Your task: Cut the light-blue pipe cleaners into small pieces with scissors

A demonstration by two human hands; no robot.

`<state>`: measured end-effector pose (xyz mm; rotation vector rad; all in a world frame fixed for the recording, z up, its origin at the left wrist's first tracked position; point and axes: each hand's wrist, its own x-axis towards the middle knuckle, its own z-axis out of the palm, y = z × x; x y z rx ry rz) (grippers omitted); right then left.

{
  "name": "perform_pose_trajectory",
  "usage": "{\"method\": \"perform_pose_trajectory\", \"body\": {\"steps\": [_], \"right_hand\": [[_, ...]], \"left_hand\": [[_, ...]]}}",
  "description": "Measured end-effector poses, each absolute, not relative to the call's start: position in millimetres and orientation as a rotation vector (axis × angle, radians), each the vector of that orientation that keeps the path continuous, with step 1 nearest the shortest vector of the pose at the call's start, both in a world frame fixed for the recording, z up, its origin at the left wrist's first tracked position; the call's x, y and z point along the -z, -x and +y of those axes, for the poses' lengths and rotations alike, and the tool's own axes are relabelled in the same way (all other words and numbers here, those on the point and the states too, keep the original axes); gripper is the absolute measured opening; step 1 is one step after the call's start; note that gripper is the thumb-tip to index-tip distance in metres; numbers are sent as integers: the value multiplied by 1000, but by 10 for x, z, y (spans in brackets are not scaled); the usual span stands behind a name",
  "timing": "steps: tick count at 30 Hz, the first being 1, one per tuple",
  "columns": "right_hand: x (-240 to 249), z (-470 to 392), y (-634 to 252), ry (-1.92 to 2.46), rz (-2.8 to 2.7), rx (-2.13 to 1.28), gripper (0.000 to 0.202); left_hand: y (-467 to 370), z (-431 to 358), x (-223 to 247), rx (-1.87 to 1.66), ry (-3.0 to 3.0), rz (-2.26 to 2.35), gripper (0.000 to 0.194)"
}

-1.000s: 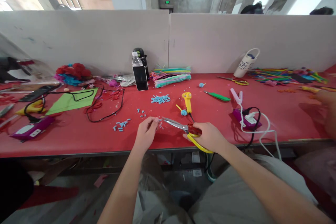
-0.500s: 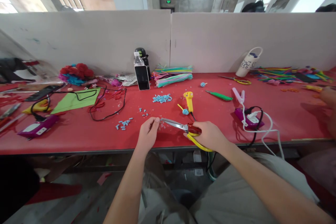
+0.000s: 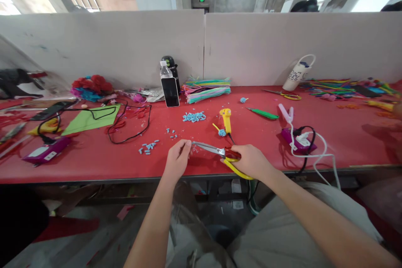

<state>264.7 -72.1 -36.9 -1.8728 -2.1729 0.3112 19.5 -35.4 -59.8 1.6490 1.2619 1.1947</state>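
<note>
Scissors (image 3: 217,150) gripped by right hand (image 3: 249,160) near tabletop's (image 3: 103,167) front edge; left hand (image 3: 178,157) pinched at blade tips, contents unclear. Blue pieces (image 3: 194,117), apparently cut, heaped farther from edge; remainder unclear.

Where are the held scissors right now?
In the head view, the scissors are just right of centre, near the front edge of the red table: handles in the right hand, blade tips at the left hand, near the yellow glue gun.
</note>
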Motion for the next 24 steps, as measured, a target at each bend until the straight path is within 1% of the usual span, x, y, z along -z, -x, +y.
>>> {"method": "perform_pose_trajectory", "body": {"steps": [6, 15, 24], "right_hand": [[366, -724, -2638, 1863, -2171, -342, 29], [402, -724, -2660, 1834, -2153, -309, 23], [417, -712, -2656, 1843, -2163, -322, 22]], "left_hand": [[-194, -354, 605, -1200, -1637, 1262, 34], [-198, -347, 602, -1196, -1675, 1283, 34], [-201, -349, 603, -1178, -1675, 1277, 34]]}}
